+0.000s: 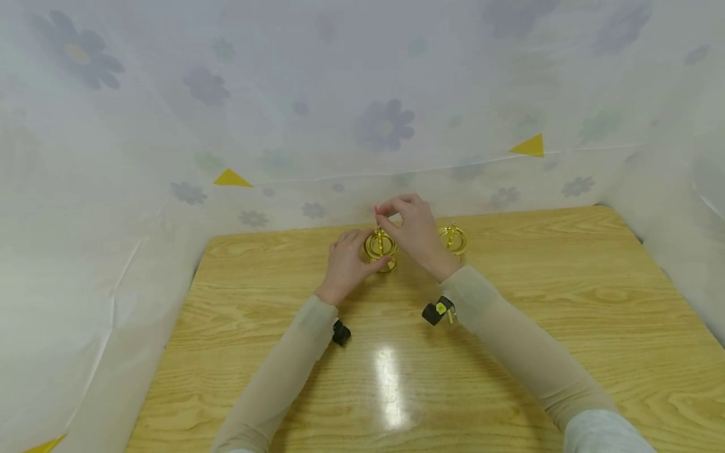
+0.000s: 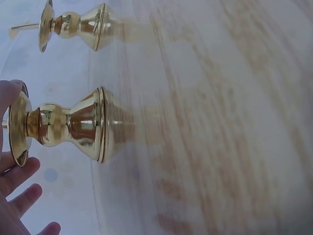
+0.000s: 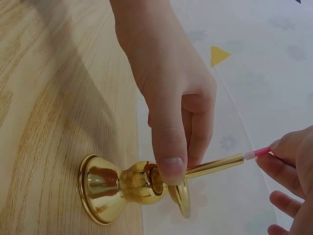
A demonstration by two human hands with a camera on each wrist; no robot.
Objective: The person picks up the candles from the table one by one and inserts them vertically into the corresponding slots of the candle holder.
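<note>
L hand [image 3: 171,112]: thumb and fingers clamped on neck of shiny brass candlestick [image 3: 127,188], standing mid-table, far side.
R hand [image 1: 416,229]: fingertips pinching thin pink candle [image 3: 257,152] at gold tube tip; looks partly seated, not pushed home.
2nd brass candlestick [image 1: 453,239]: just beside, unhandled.
Surface: light wood table [image 1: 566,327].

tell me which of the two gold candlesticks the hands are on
The left candlestick: the left hand grips its stem and the right hand pinches a pink tip at its top. The right candlestick stands apart, untouched.

Shiny gold candlestick [image 1: 381,250], floral backdrop [image 1: 385,126]
</note>
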